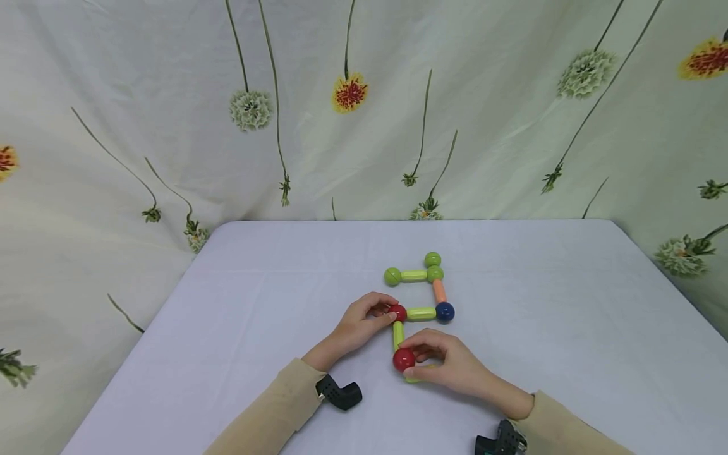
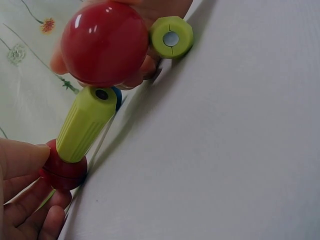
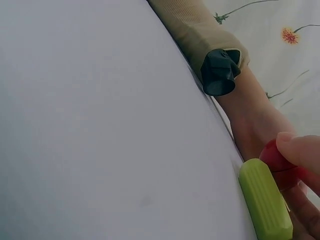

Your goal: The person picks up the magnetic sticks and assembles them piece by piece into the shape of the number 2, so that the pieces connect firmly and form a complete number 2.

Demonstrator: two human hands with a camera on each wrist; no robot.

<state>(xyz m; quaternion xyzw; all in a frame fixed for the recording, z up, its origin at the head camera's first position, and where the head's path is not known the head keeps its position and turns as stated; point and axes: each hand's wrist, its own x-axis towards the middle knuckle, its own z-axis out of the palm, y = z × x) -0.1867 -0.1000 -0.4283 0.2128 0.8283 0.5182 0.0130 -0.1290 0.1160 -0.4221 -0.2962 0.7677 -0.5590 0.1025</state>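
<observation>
My left hand (image 1: 356, 325) pinches a red ball (image 1: 398, 312) between thumb and fingers. From that ball a yellow-green rod (image 1: 398, 335) runs toward a nearer red ball (image 1: 404, 359), which my right hand (image 1: 452, 363) grips. In the left wrist view the nearer red ball (image 2: 106, 44) looms large, its rod (image 2: 86, 125) slanting down to the ball at my left thumb. Another yellow-green rod (image 2: 171, 38) shows its metal-centred end beside the nearer ball; the right wrist view has this rod (image 3: 266, 200) along its side, in front of the red ball (image 3: 276, 157) under my right thumb.
The chain goes on through a yellow-green rod (image 1: 421, 314), a dark blue ball (image 1: 445, 311), an orange rod (image 1: 439, 291), a green ball (image 1: 435, 273), another yellow-green rod (image 1: 414, 275) and two more green balls (image 1: 392, 276). A white cloth covers the table (image 1: 256, 284); a flowered curtain (image 1: 318, 158) hangs behind.
</observation>
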